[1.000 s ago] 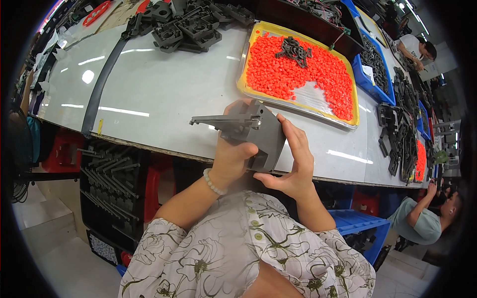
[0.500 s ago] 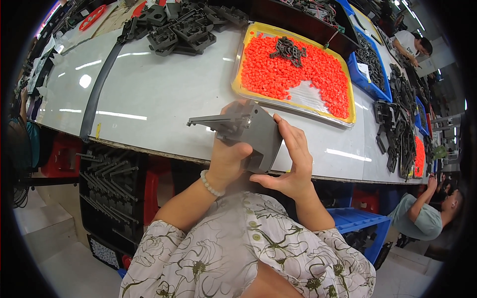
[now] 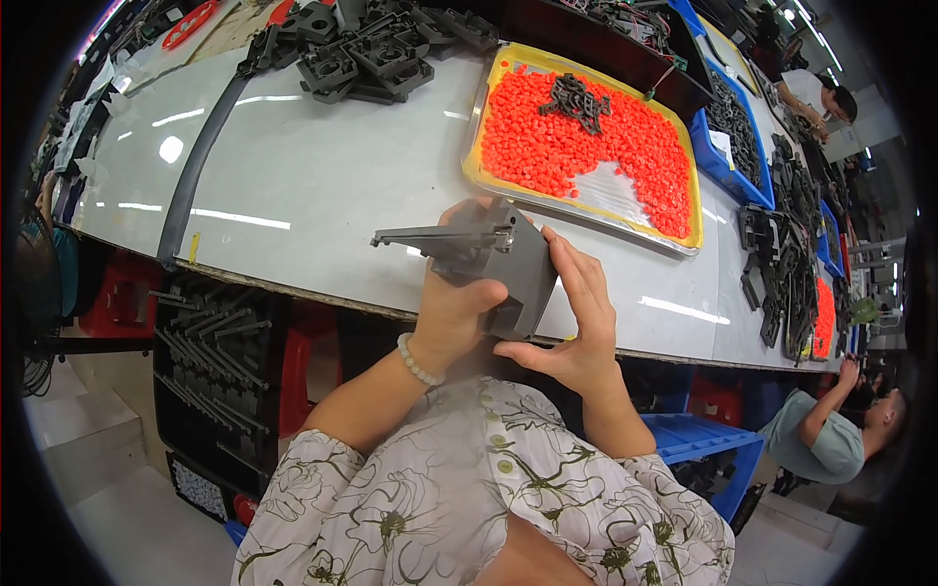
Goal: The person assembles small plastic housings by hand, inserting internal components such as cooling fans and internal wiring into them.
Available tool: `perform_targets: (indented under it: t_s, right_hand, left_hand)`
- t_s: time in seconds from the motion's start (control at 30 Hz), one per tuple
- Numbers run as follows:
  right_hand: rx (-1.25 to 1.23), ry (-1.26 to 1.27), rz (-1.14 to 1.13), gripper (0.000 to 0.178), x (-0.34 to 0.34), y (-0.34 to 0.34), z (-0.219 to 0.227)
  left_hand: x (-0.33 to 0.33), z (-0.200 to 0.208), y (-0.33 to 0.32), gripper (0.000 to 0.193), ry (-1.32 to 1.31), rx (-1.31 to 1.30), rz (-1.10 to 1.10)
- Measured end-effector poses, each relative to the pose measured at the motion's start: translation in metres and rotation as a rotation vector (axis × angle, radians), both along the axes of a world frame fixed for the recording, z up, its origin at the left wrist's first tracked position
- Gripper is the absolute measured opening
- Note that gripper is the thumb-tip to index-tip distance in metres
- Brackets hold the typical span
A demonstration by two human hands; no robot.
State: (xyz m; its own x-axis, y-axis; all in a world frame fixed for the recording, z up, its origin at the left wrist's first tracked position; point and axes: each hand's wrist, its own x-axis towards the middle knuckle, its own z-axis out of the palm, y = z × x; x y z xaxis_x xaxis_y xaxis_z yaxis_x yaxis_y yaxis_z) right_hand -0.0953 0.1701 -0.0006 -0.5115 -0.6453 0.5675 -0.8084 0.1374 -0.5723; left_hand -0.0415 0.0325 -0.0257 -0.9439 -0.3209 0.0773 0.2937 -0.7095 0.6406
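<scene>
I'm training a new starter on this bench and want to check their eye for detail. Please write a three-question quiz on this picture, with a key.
1. Where is the beaded bracelet worn: A) left, B) right, C) both sides?
2. True or false: the grey boxy part rests in the yellow-rimmed tray.
3. What lies on top of the red pieces?

Key:
1. A
2. False; the left grip holds it.
3. A small cluster of dark parts

2 hands [image 3: 583, 337], 1 grey housing [image 3: 529, 262], 1 bracelet [image 3: 413, 365].
</scene>
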Motion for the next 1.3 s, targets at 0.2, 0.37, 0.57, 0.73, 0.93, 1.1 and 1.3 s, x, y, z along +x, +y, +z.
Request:
perform_targets:
  t_s: [0.2, 0.37, 0.57, 0.73, 0.93, 1.1, 1.3]
  right_hand:
    - [0.004, 0.003, -0.006, 0.098, 0.0, 0.0, 0.002]
    - [0.029, -0.003, 0.014, 0.098, -0.003, 0.0, 0.004]
    - [0.042, 0.011, 0.024, 0.098, -0.006, 0.001, 0.007]
    - [0.051, 0.012, 0.053, 0.097, -0.007, 0.0, 0.009]
    - [0.001, -0.212, 0.014, 0.099, 0.003, -0.005, 0.006]
    - [-0.021, -0.199, -0.075, 0.093, 0.001, -0.012, 0.005]
    - [-0.029, -0.119, -0.145, 0.083, -0.006, -0.021, 0.012]
  left_hand:
    - [0.001, 0.001, -0.001, 0.094, -0.011, -0.04, 0.003]
    - [0.0, 0.003, -0.001, 0.094, 0.004, -0.058, 0.016]
    - [-0.002, 0.001, -0.001, 0.094, 0.024, -0.058, 0.016]
    - [0.0, 0.0, 0.002, 0.092, 0.004, -0.03, 0.024]
    - [0.005, -0.004, -0.007, 0.087, -0.099, -0.007, -0.023]
    - [0.0, 0.002, -0.004, 0.075, -0.204, 0.081, 0.055]
    - [-0.004, 0.012, -0.006, 0.069, -0.263, 0.14, 0.062]
